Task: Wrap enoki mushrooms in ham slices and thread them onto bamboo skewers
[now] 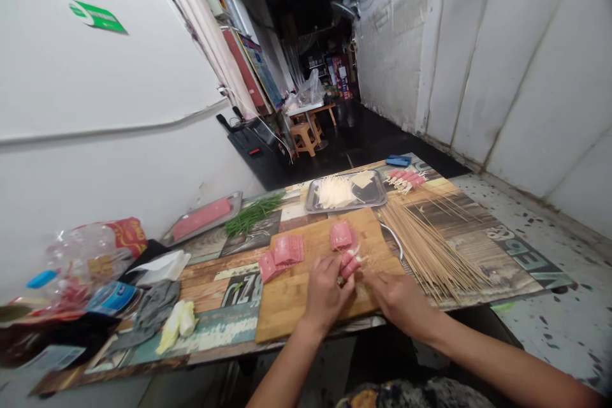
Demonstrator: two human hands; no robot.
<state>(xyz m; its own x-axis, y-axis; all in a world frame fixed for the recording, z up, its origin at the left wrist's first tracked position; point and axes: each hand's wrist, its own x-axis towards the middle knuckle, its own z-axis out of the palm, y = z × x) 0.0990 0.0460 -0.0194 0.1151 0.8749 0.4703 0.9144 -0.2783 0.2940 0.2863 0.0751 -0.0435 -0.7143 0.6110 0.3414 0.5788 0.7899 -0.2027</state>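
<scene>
On the wooden cutting board point(315, 296), my left hand point(329, 287) is closed around small pink meat rolls point(350, 264) with pale strands poking from their ends. Close by on the right, my right hand point(399, 303) is pinched, its fingertips near the rolls; whatever it holds is too thin or hidden to make out. Just beyond the rolls lies a small stack of pink meat slices point(341, 235). A larger overlapping stack of meat slices point(287, 250) rests at the board's left edge. Many loose bamboo skewers point(435, 252) fan out right of the board.
Behind the board is a tray point(310, 207) of pale strands and sheets. Filled skewers point(406, 178) lie at the back right, near a blue object point(398, 160). Green stalks point(253, 213), a tray of meat point(201, 218), cabbage leaves point(178, 325), a grey cloth point(155, 312) and plastic bags point(86, 261) occupy the left.
</scene>
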